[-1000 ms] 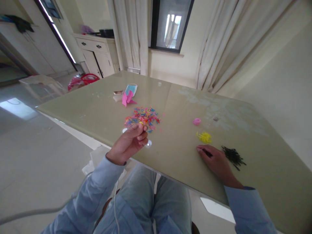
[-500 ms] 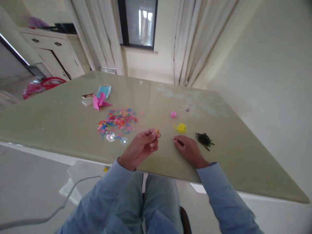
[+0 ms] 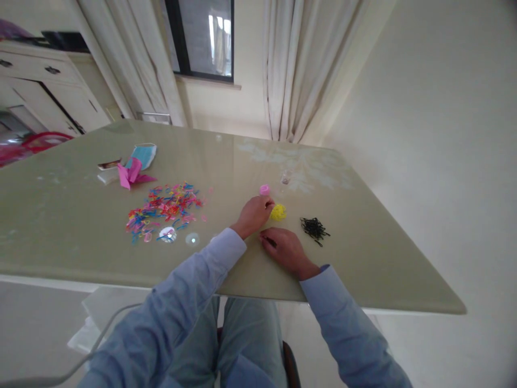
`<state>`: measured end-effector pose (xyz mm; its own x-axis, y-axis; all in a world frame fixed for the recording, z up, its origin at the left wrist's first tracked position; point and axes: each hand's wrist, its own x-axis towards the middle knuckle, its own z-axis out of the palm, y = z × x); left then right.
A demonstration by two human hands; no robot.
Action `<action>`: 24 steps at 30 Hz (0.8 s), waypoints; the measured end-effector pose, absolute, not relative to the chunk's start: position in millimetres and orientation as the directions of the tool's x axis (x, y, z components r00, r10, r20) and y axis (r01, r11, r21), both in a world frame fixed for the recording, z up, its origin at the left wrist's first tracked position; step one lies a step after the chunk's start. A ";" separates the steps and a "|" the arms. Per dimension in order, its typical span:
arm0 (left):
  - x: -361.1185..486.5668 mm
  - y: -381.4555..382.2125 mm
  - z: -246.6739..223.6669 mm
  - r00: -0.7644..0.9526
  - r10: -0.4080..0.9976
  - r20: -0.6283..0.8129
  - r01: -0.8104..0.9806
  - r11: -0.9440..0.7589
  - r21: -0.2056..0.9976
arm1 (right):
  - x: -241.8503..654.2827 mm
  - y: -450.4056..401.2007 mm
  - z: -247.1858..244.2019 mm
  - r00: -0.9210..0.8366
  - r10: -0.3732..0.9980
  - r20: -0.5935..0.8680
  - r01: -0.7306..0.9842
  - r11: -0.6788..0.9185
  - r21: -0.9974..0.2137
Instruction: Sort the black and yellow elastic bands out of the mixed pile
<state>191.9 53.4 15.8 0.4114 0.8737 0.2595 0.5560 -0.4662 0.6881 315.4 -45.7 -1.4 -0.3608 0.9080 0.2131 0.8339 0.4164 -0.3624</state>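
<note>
My left hand (image 3: 255, 214) reaches over the table with its fingers pinched at the left edge of a small pile of yellow rubber bands (image 3: 278, 212). What lies between those fingertips is hidden. Closer to me, my right hand (image 3: 286, 251) rests on the tabletop, curled closed. A dark spot shows inside its curl, too unclear to name. To its right lies a heap of black bands (image 3: 314, 229). A pink bundle (image 3: 264, 189) sits just beyond my left hand. Further left spreads a loose pile of mixed coloured rubber bands (image 3: 169, 203).
Two clear round plastic pieces, one a shiny disc (image 3: 193, 239), lie in front of the mixed pile. Pink folded paper (image 3: 132, 173), a blue face mask (image 3: 144, 156) and a small packet are at the back left. A small clear item (image 3: 286, 177) lies beyond the pink bundle.
My left hand has moved right and forward to the yellow pile; before, it held up a small yellow band. My right hand stays curled on the table. The view has swung right.
</note>
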 end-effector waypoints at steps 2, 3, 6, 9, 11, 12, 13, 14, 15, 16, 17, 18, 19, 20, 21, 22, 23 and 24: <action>194.0 56.1 14.1 0.428 0.867 0.254 0.593 -0.482 0.645 | 315.6 -45.2 -1.9 -0.367 0.906 0.212 0.827 0.422 -0.372; 194.5 57.0 13.1 0.435 0.865 0.251 0.607 -0.487 0.628 | 315.8 -44.9 -2.3 -0.368 0.906 0.211 0.825 0.422 -0.376; 194.6 58.8 9.4 0.455 0.858 0.240 0.627 -0.499 0.598 | 316.3 -44.7 -3.1 -0.365 0.908 0.203 0.826 0.417 -0.379; 191.7 60.7 7.1 0.463 0.846 0.264 0.582 -0.515 0.629 | 316.3 -44.9 -3.1 -0.355 0.914 0.196 0.831 0.405 -0.382; 186.4 61.0 7.6 0.453 0.843 0.289 0.536 -0.517 0.668 | 316.3 -45.1 -2.9 -0.350 0.916 0.198 0.828 0.401 -0.393; 182.1 60.3 8.5 0.441 0.846 0.298 0.518 -0.511 0.686 | 316.5 -45.2 -2.8 -0.348 0.915 0.203 0.824 0.401 -0.400; 176.6 58.7 9.7 0.429 0.851 0.302 0.504 -0.503 0.702 | 316.7 -45.2 -2.7 -0.347 0.914 0.209 0.818 0.404 -0.409; 169.9 56.1 11.0 0.417 0.856 0.304 0.494 -0.494 0.715 | 317.0 -45.2 -2.7 -0.344 0.914 0.215 0.814 0.405 -0.417; 161.8 52.2 12.4 0.408 0.861 0.303 0.486 -0.486 0.726 | 317.4 -45.2 -2.7 -0.341 0.914 0.219 0.810 0.404 -0.425; 152.3 47.1 13.7 0.403 0.864 0.301 0.479 -0.479 0.735 | 317.8 -45.2 -2.7 -0.337 0.915 0.221 0.808 0.402 -0.432; 141.6 40.7 14.6 0.400 0.866 0.300 0.473 -0.475 0.742 | 318.2 -45.1 -2.7 -0.333 0.917 0.221 0.806 0.399 -0.438; 129.8 33.2 14.9 0.402 0.865 0.301 0.465 -0.476 0.746 | 318.6 -45.1 -2.9 -0.328 0.918 0.222 0.805 0.395 -0.443; 116.9 24.7 14.6 0.407 0.860 0.309 0.453 -0.484 0.749 | 319.0 -45.1 -3.1 -0.321 0.920 0.223 0.805 0.389 -0.448; 103.1 15.5 13.5 0.410 0.853 0.324 0.442 -0.496 0.747 | 319.3 -45.1 -3.3 -0.313 0.922 0.226 0.805 0.384 -0.452; 88.8 6.0 11.7 0.424 0.841 0.336 0.433 -0.514 0.741 | 319.6 -45.1 -3.6 -0.307 0.923 0.230 0.805 0.381 -0.454; 74.3 -3.7 9.2 0.435 0.832 0.344 0.423 -0.526 0.738 | 320.0 -45.0 -3.9 -0.302 0.924 0.236 0.806 0.380 -0.454; 59.9 -13.1 6.3 0.455 0.823 0.341 0.413 -0.534 0.737 | 320.3 -44.8 -4.2 -0.300 0.922 0.244 0.806 0.382 -0.453; 46.1 -22.1 3.3 0.464 0.817 0.342 0.402 -0.539 0.740 | 320.6 -44.6 -4.5 -0.301 0.919 0.253 0.805 0.387 -0.450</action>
